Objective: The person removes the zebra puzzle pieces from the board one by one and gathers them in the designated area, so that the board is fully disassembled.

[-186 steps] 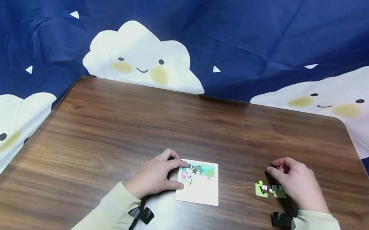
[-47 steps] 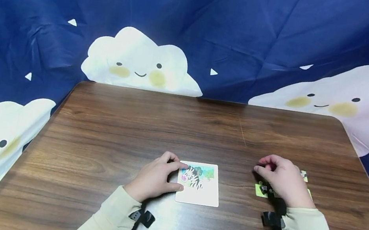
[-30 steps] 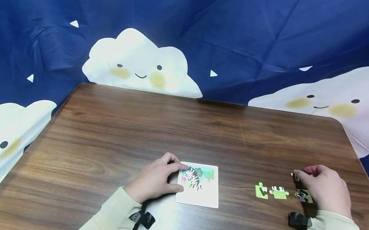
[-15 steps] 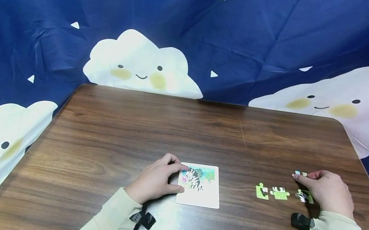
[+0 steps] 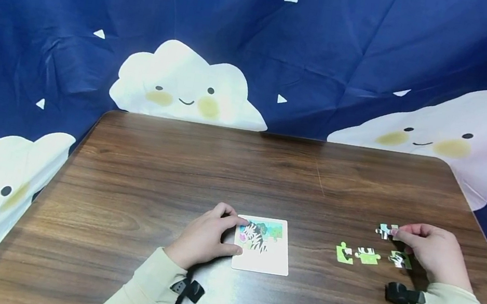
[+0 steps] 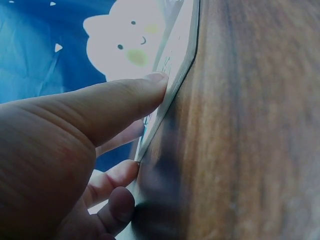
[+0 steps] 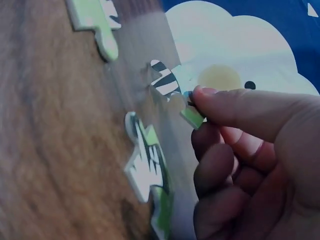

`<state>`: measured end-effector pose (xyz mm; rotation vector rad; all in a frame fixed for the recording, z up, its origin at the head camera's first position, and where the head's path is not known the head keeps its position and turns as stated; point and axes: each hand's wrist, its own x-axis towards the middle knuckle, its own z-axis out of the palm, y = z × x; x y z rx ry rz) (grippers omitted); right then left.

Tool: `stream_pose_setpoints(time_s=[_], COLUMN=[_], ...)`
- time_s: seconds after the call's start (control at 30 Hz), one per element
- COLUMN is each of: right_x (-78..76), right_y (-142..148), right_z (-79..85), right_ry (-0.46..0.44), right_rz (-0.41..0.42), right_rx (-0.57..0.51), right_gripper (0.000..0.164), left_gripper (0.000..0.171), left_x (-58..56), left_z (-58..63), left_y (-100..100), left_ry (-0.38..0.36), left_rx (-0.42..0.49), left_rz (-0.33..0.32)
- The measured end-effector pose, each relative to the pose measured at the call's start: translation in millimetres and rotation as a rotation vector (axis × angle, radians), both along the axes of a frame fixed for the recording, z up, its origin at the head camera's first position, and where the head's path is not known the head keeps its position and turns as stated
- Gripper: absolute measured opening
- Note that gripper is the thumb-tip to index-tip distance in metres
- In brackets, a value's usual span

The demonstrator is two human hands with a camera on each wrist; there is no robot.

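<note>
My left hand (image 5: pixel 205 233) rests on the left side of a white square puzzle board (image 5: pixel 260 262), its thumb and forefinger pressing on the top. A partly assembled zebra picture (image 5: pixel 257 233) covers the board's upper part; the lower part is bare white. At the right, my right hand (image 5: pixel 436 252) pinches a puzzle piece (image 5: pixel 385 231) between thumb and fingers. In the right wrist view this piece has black and white stripes (image 7: pixel 166 85), light blue and a green corner, and looks tilted just off the table.
Below the right hand lie three loose jigsaw pieces in a row: a green one (image 5: pixel 344 252), a green-and-white one (image 5: pixel 367 255) and a striped one (image 5: pixel 399 259). The brown wooden table (image 5: pixel 166 161) ends at a blue cloud-print cloth (image 5: pixel 317 37).
Since the earliest frame, a striped piece has joined the board's picture. My right hand has moved right from above the loose pieces and now pinches one. My left hand stays put.
</note>
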<state>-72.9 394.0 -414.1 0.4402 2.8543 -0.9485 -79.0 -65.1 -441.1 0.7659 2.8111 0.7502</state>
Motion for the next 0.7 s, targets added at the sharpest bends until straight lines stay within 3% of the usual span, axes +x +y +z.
stream_pose_setpoints(time_s=[0.13, 0.23, 0.33, 0.53, 0.7], right_x=[-1.4, -4.0, -6.8, -7.8, -8.5], right_y=[-6.1, -14.9, -28.2, -59.2, -81.4], right_z=[1.9, 4.8, 8.8, 18.5, 20.4], right_ry=[0.023, 0.071, 0.121, 0.158, 0.135], right_rz=[-0.016, -0.008, 0.037, 0.116, 0.142], right_rx=[-0.144, -0.367, -0.498, -0.426, -0.474], right_gripper=[0.043, 0.025, 0.015, 0.036, 0.035], left_gripper=[0.054, 0.054, 0.054, 0.054, 0.055], left_x=[-0.4, -0.4, 0.0, -0.1, 0.2], left_z=[-1.4, -1.6, -1.1, -0.8, -1.0], left_y=[-0.1, -0.4, -0.8, -0.9, -0.5], left_ry=[0.007, 0.007, 0.004, 0.0, 0.002], left_rx=[-0.005, -0.001, 0.003, -0.001, -0.007], left_rz=[0.003, 0.006, 0.008, 0.006, 0.006])
